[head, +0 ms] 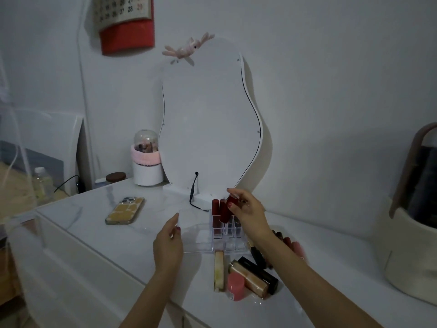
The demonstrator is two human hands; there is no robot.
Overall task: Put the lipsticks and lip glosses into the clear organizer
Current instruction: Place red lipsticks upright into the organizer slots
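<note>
Home bedroom, vanity mirror (208, 119), wall calendar (125, 17), dresser top (94, 223)

Bare forearms, no sleeves; left hand (168, 242), right hand (248, 214): red-painted nails.

Clear organizer (196, 235) upright on white tabletop; two dark red lipsticks (215, 210) standing in back slots. Loose tubes (250, 278) lying in front and right: gold, black, pink, red.
</note>
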